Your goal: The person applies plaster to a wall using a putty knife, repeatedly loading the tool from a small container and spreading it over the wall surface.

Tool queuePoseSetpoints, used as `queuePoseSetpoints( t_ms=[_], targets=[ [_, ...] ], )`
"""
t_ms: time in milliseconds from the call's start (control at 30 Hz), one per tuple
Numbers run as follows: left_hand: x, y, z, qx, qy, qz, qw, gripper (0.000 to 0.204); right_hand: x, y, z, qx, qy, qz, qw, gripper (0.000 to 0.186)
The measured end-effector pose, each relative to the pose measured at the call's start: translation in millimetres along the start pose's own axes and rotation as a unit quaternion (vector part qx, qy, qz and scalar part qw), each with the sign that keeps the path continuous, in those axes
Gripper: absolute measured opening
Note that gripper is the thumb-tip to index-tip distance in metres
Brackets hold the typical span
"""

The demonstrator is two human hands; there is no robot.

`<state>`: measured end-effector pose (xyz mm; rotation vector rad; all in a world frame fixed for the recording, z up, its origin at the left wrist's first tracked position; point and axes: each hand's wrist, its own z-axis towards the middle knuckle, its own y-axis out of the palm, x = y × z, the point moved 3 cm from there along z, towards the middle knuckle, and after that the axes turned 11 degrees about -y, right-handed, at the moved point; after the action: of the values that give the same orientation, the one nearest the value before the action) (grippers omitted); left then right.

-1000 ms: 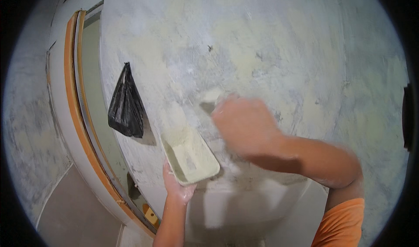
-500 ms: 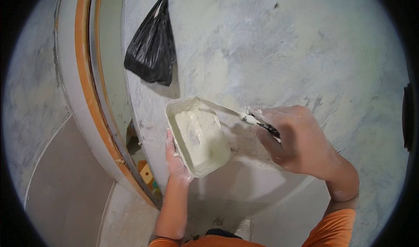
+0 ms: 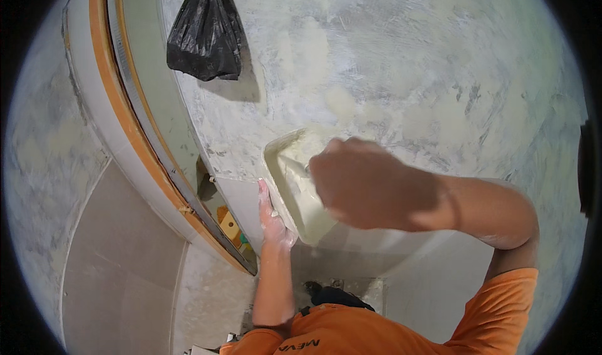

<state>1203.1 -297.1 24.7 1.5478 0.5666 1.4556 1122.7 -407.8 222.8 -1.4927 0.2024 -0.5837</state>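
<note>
My left hand (image 3: 274, 224), dusted with white, supports a pale rectangular tub (image 3: 280, 189) from its left side and bottom. Thick off-white filler (image 3: 308, 199) coats the inside of the tub. Over the tub's right part is my right hand (image 3: 376, 189), closed in a fist around a putty knife. The fist hides the knife's handle, and the blade (image 3: 293, 165) reaches into the filler, showing only in part. The far right rim of the tub is covered by this hand.
Ahead stands a wall (image 3: 414, 85) with patchy white and grey coating. A black plastic bag (image 3: 205, 35) hangs on it at upper left. On the left is a doorway with an orange-brown frame (image 3: 135, 132); a yellow object (image 3: 229, 225) shows beyond it.
My right hand has swung left and turned over, bringing the putty knife from beside the tub into it. The tub sits slightly further right in view, and the bag appears higher.
</note>
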Motion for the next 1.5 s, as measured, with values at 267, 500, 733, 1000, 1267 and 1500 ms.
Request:
queuePoseSetpoints(
  t_ms=[267,500,733,1000,1267,1500],
  targets=[
    [-15,-19,13,0.009,-0.049,-0.041,0.998,0.066,-15,14,-7,-0.064,0.098,0.071,0.991,0.012],
    [-22,-24,7,0.007,-0.071,-0.045,0.996,0.067,-12,-10,-23,0.048,0.097,-0.083,0.991,0.020],
    [-31,-26,12,-0.066,-0.063,-0.116,0.989,0.063,-39,56,-21,-0.032,0.010,-0.299,0.954,0.046],
    [-36,-20,11,0.023,-0.073,-0.047,0.996,0.065,-33,60,-37,-0.075,0.050,-0.274,0.957,0.033],
    [-29,-9,2,-0.040,-0.091,-0.067,0.993,0.066,-20,2,-49,0.000,0.165,-0.096,0.982,0.023],
    [-42,-35,10,-0.092,-0.031,-0.034,0.995,0.062,-41,31,-39,-0.055,0.129,-0.203,0.969,0.044]
  ],
)
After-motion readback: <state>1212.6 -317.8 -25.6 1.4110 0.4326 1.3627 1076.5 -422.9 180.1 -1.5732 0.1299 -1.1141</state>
